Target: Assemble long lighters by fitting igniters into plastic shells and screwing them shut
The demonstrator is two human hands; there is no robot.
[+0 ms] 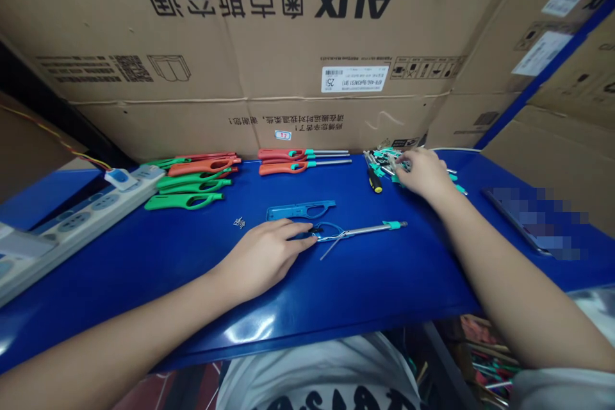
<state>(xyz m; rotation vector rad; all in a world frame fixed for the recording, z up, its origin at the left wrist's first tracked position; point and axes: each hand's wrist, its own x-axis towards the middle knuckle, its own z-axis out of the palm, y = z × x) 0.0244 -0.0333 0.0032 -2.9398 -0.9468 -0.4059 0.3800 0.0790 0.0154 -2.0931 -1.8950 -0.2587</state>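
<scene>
Cardboard (269, 45) walls off the whole top of the frame and folds down the right side. The blue surface (384, 282) fills the middle; its near edge crosses the lower part, bowing toward the bottom centre. A power strip (77, 224) slants along the left, bounding that side, and a dark slab (504, 210), partly blurred out, lies at the right.

The left hand (269, 250), at centre, is palm down with fingers loosely bent, tips touching the handle end of the opened blue lighter (369, 229); whether they pinch it I cannot tell. The right hand (425, 172), upper right, curls its fingers in at the parts pile (382, 157), close to the cardboard; I cannot tell whether a piece is held.

Green and orange casings (185, 200) cluster at upper left by the strip's far end. Orange lighters (283, 168) lie at upper centre, near the cardboard. The blue lighter's rod points right, with room beyond its tip and a broad stretch down to the near edge. The blue casing (288, 212) lies just above the left hand. A screwdriver (375, 182) sits against the pile, a thin tube (330, 247) slants below the blue lighter, and screws (239, 223) lie left of centre.
</scene>
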